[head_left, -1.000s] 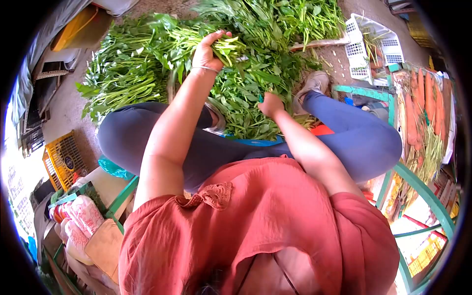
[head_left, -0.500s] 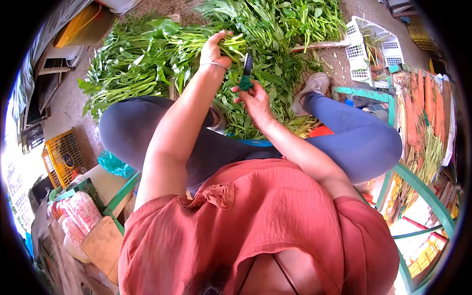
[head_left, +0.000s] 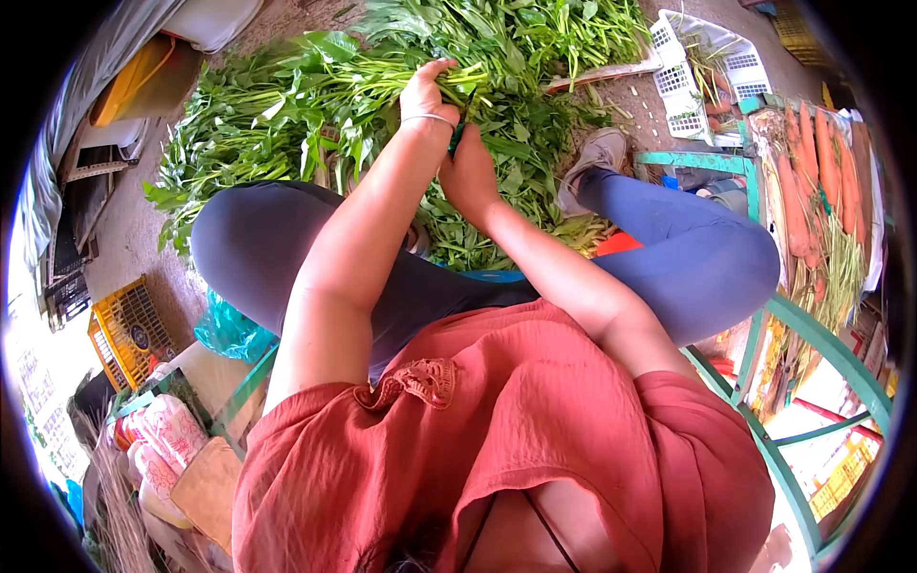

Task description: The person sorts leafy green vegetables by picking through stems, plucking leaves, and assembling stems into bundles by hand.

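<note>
My left hand (head_left: 423,94) is closed round a bunch of long-stemmed leafy greens (head_left: 358,84); the leaves fan out to the left and the stem ends poke out to the right of my fingers. Close against the left wrist, my right hand (head_left: 470,177) grips a knife (head_left: 458,137) by its green-wrapped handle. The dark blade is at the stem ends and mostly hidden among them. Beneath both hands lies a heap of loose green leaves (head_left: 501,167), between my feet.
More piled greens (head_left: 573,38) lie at the back. A white plastic basket (head_left: 680,91) holding plant scraps stands at back right. Carrots (head_left: 821,181) are stacked on the right beside a green metal frame (head_left: 829,349). A yellow crate (head_left: 134,325) and a teal plastic bag (head_left: 231,327) sit at left.
My right hand has moved up and left, bringing the knife from beside the bunch to its stem ends. The left hand still holds the bunch, shifted slightly right.
</note>
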Motion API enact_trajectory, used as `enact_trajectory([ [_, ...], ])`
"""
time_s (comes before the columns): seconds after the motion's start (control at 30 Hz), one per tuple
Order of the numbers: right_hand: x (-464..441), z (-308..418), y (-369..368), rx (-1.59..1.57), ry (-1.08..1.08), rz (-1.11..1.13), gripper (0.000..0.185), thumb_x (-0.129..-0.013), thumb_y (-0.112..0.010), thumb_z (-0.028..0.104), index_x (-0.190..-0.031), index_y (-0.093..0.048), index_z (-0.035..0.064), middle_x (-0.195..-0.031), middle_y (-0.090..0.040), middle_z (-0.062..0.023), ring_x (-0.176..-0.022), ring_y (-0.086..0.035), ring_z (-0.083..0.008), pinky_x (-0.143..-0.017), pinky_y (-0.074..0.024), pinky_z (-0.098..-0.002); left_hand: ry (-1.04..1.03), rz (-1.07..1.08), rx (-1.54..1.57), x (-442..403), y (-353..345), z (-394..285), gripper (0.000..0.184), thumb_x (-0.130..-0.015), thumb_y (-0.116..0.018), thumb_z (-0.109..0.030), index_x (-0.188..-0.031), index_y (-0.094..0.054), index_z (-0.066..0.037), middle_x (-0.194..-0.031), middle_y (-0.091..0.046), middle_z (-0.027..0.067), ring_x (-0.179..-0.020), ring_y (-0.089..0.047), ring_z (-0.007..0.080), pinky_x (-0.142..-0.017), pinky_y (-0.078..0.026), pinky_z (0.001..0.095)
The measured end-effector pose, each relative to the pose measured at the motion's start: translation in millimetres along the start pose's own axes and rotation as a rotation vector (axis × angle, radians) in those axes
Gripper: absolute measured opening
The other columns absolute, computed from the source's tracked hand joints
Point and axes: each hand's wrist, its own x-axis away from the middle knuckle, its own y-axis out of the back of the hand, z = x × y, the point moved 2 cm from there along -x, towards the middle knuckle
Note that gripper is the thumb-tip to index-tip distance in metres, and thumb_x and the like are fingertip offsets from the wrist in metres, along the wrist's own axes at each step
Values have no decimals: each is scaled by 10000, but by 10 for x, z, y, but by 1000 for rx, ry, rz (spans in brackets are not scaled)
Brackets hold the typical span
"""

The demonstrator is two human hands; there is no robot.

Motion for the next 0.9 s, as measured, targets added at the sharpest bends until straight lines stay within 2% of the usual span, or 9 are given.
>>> enact_trajectory([
  [0.17, -54, -14, 89, 85, 57, -22, 293, -798, -467, 167, -979, -343, -26, -758, -562, -279, -699, -545, -444, -609, -418, -511, 59, -4, 9, -6, -51, 46, 96, -762, -531, -86, -822, -489, -23, -819, -577, 126, -739, -537, 305, -696, -451, 503],
  [0.23, -32, 24, 138, 373, -62, 30, 318, -805, -463, 218, -966, -349, -31, -684, -581, -239, -628, -569, -411, -585, -440, -496, 60, -8, 8, 24, -74, 68, 88, -764, -526, -83, -816, -486, -24, -821, -575, 128, -741, -535, 304, -699, -448, 503],
  [0.33, -50, -37, 143, 447, -22, 25, 328, -807, -457, 235, -961, -349, -34, -638, -588, -211, -588, -580, -385, -570, -453, -480, 59, -11, -5, 60, -92, 91, 79, -766, -520, -80, -809, -482, -26, -824, -572, 129, -739, -533, 301, -699, -446, 502],
  [0.57, -8, -576, 13, 406, -54, 31, 313, -814, -445, 206, -946, -362, -65, -678, -590, -231, -621, -590, -381, -582, -465, -470, 150, 17, -42, 143, -45, 159, 67, -765, -519, -84, -802, -491, -35, -807, -572, 120, -738, -541, 292, -702, -452, 483],
  [0.6, 34, -799, -43, 395, -107, 40, 321, -814, -448, 201, -950, -362, -77, -681, -590, -233, -624, -589, -381, -580, -469, -466, 174, 4, -24, 102, -25, 160, 53, -744, -511, -52, -776, -506, -10, -760, -559, 133, -681, -546, 288, -633, -472, 496],
  [0.67, 90, -889, -66, 396, -181, 55, 327, -815, -452, 184, -962, -356, -92, -680, -587, -236, -622, -585, -384, -571, -475, -453, 131, 4, -10, -7, 11, 167, 74, -743, -512, -62, -802, -497, -19, -786, -569, 129, -689, -545, 282, -634, -473, 485],
  [0.77, 130, -447, 103, 363, -138, 27, 313, -819, -448, 187, -945, -358, -84, -683, -586, -239, -610, -582, -389, -565, -475, -454, 170, -32, -22, 81, 0, 126, 105, -742, -511, -57, -837, -488, -19, -824, -577, 131, -702, -545, 280, -646, -473, 480],
  [0.83, 102, -243, 168, 359, -156, 31, 285, -818, -439, 190, -926, -367, -64, -658, -585, -227, -592, -581, -379, -548, -469, -452, 142, -15, -84, 102, 69, 141, 112, -766, -519, -78, -861, -494, -23, -843, -578, 119, -763, -552, 288, -733, -465, 455],
  [0.9, 74, -169, 177, 435, -43, 10, 260, -810, -429, 190, -913, -377, -43, -604, -583, -196, -554, -579, -362, -518, -460, -451, 139, -30, -61, 91, 111, 158, 120, -760, -523, -65, -865, -493, -16, -866, -577, 123, -768, -548, 293, -733, -467, 451],
])
